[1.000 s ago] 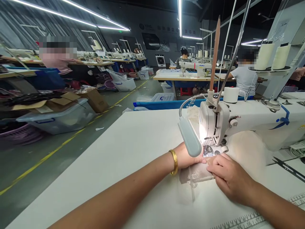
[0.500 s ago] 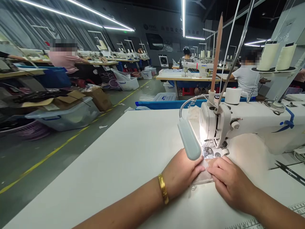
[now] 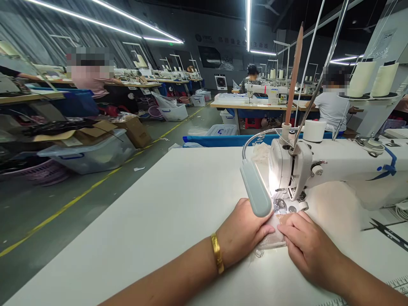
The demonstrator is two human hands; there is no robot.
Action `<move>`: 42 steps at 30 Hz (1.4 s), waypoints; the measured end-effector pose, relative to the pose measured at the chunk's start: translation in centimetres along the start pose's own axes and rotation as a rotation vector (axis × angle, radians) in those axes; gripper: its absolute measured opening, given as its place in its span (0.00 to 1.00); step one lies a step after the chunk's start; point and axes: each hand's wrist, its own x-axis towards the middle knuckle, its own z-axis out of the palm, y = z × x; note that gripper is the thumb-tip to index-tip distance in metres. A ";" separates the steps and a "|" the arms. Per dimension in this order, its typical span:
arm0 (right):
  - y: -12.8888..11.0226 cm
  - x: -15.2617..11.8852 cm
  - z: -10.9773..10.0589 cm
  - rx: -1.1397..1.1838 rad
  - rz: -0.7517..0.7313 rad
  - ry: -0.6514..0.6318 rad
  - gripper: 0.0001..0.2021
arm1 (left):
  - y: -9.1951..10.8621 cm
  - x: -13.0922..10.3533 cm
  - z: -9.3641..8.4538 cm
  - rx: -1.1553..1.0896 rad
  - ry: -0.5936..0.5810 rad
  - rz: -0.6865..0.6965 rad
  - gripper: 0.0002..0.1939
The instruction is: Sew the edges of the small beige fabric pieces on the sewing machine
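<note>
A thin, pale piece of fabric (image 3: 270, 241) lies under the needle area of a white sewing machine (image 3: 338, 159). My left hand (image 3: 247, 227), a gold bracelet on its wrist, is closed on the fabric's left side; its fingertips are partly hidden behind a grey-green lamp head (image 3: 256, 191). On the right edge, my right hand (image 3: 310, 240) pinches the same fabric between thumb and bent fingers. A small tan patch (image 3: 283, 218) shows between the two hands, close to the presser foot. The needle tip is too small to make out.
Black scissors (image 3: 390, 233) lie right of the machine, and a clear ruler (image 3: 398, 282) at the lower right. A pencil (image 3: 295, 72) stands upright on the machine head. Thread cones (image 3: 360, 80) stand behind. Plastic bins (image 3: 92, 151) line the aisle; co-workers sit beyond.
The whole view has shifted slightly, with the machine a little further right and down. Both hands keep nearly the same grip on the fabric beside the presser foot.
</note>
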 end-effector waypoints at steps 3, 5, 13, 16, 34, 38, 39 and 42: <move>-0.1 0.1 0.1 -0.001 0.020 0.001 0.18 | -0.5 0.3 0.0 -0.024 0.004 -0.002 0.07; -0.2 0.2 0.1 -0.002 0.043 -0.007 0.16 | -1.0 0.5 0.1 -0.028 0.012 0.000 0.08; -0.3 0.3 0.4 -0.034 0.059 -0.015 0.12 | -1.9 0.9 0.3 -0.068 0.020 0.028 0.10; -0.2 0.3 0.5 -0.044 0.051 -0.013 0.12 | -2.0 0.9 0.2 -0.063 0.018 0.047 0.08; -0.4 0.4 0.9 -0.074 0.023 0.036 0.18 | -2.2 1.0 0.1 0.020 -0.012 0.089 0.08; -0.3 0.4 1.0 -0.088 0.049 0.013 0.17 | -1.9 1.0 0.2 0.054 0.008 0.077 0.07; -0.3 0.4 1.0 -0.087 0.059 0.005 0.16 | -1.7 0.9 0.2 0.060 0.022 0.079 0.07; -0.3 0.3 1.1 -0.077 0.085 -0.013 0.16 | -0.9 0.5 0.4 0.039 0.039 0.118 0.10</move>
